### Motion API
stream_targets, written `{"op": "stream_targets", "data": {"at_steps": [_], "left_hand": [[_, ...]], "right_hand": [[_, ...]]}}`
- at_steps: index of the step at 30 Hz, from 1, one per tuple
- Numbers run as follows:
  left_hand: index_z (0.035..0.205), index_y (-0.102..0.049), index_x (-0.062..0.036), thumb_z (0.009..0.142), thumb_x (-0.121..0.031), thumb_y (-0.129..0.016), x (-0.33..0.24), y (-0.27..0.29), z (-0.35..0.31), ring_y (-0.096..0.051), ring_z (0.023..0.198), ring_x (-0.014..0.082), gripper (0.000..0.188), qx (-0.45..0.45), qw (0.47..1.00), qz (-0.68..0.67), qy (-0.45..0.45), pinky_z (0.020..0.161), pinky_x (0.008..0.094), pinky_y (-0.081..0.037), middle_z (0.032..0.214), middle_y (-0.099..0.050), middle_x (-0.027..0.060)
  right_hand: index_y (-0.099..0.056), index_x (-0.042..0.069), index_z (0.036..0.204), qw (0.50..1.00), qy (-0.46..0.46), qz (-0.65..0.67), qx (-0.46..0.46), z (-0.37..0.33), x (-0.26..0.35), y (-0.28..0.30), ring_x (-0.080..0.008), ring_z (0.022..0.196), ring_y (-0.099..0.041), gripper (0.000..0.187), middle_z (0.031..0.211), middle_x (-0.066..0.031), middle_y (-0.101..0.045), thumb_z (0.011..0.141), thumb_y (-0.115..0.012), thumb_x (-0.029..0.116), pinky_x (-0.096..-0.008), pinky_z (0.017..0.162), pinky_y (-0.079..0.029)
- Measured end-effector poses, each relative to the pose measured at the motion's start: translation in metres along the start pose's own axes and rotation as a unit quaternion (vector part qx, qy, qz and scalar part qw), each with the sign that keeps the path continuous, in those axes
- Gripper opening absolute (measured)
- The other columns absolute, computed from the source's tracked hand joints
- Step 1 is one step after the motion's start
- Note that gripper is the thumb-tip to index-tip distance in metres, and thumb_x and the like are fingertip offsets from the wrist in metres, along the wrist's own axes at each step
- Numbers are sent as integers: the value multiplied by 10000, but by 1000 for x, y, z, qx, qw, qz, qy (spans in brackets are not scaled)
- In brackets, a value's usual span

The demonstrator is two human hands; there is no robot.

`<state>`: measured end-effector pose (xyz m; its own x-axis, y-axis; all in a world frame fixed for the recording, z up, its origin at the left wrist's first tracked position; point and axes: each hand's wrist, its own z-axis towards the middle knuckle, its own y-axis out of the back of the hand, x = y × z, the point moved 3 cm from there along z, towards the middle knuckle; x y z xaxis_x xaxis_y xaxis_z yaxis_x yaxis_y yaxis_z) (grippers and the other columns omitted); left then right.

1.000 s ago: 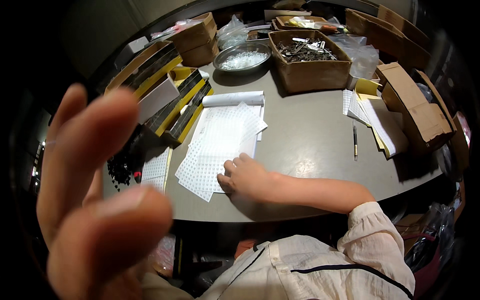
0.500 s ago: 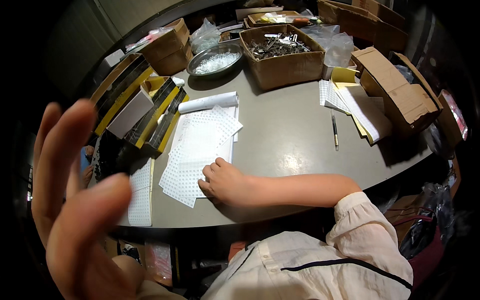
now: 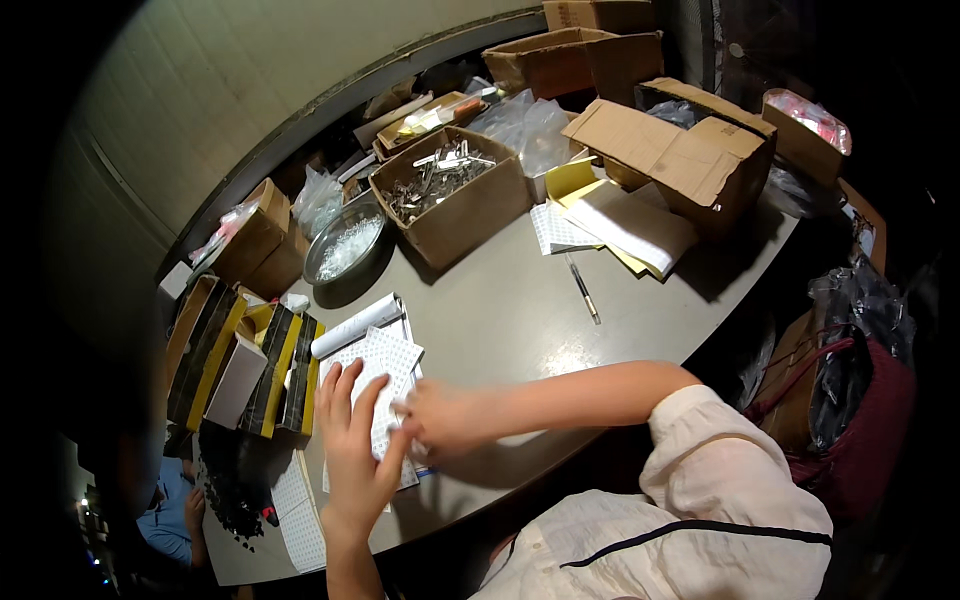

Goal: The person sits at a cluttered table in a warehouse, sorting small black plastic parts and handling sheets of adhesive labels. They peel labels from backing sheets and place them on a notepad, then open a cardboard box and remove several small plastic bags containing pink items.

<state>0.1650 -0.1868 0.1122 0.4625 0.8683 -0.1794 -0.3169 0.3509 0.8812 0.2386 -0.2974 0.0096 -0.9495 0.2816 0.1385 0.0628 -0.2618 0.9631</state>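
My left hand [image 3: 352, 455] is over a pile of white sheets printed in small rows [image 3: 393, 352], its fingers spread and nothing in it. The sheets lie on a notepad whose top pages are rolled back [image 3: 358, 326]. My right hand [image 3: 450, 415] is blurred at the right side of the pile, close to the left thumb. Whether its fingers hold a sheet is hidden by the blur. Both hands cover the lower part of the sheets.
Left of the sheets stand black-and-yellow boxes [image 3: 290, 370] and another printed sheet [image 3: 298, 515]. Farther back are a bowl of clear small pieces [image 3: 350, 250] and a carton of metal parts [image 3: 455, 215]. A pen [image 3: 582, 290] lies right. Another person [image 3: 170, 515] sits far left.
My left hand has come down from close to the camera onto the sheets. My right hand stays by them, now blurred. The view has turned, showing more of the right side.
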Motion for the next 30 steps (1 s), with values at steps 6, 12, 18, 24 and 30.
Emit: {"op": "stream_targets", "data": {"at_steps": [6,12,18,24,30], "left_hand": [[1328,-533,53,910,-323,-702,96,-88,-45,-323,1403,484,587,-29,993,19,111,1135,622,-223,1457,-415,316],[1322,-538,30,903,-235,-680,91,-129,-28,-333,1398,466,516,-7,996,-28,83,1146,639,-201,1445,-426,277],[1312,-546,27,901,-275,-696,92,-129,-33,-356,1389,449,531,-30,994,-5,102,1151,653,-181,1414,-467,261],[1327,-529,58,933,-339,-661,99,-122,-38,-324,1425,431,575,-13,989,-2,144,1179,666,-115,1439,-467,257],[1354,-507,58,933,-265,-645,110,-113,-39,-320,1434,415,548,1,984,-4,177,1191,656,-91,1456,-449,251]], "right_hand": [[-577,9,1235,887,-371,-251,-113,-146,-117,27,-352,1122,-572,416,1225,-208,-576,832,-628,93,-475,979,-434],[-627,57,953,876,-382,-271,-113,-236,-163,35,-295,905,-618,139,975,-127,-637,817,-607,82,-411,839,-446],[-634,64,925,860,-326,-344,-190,-244,-209,40,-282,881,-622,158,895,-82,-662,769,-626,44,-396,802,-453],[-664,65,921,825,-414,-354,-148,-225,-233,35,-285,895,-634,153,887,-103,-678,770,-638,72,-412,819,-456],[-650,36,1024,851,-399,-321,-117,-204,-206,38,-317,1012,-608,291,1043,-148,-665,735,-666,65,-447,931,-416]]}}
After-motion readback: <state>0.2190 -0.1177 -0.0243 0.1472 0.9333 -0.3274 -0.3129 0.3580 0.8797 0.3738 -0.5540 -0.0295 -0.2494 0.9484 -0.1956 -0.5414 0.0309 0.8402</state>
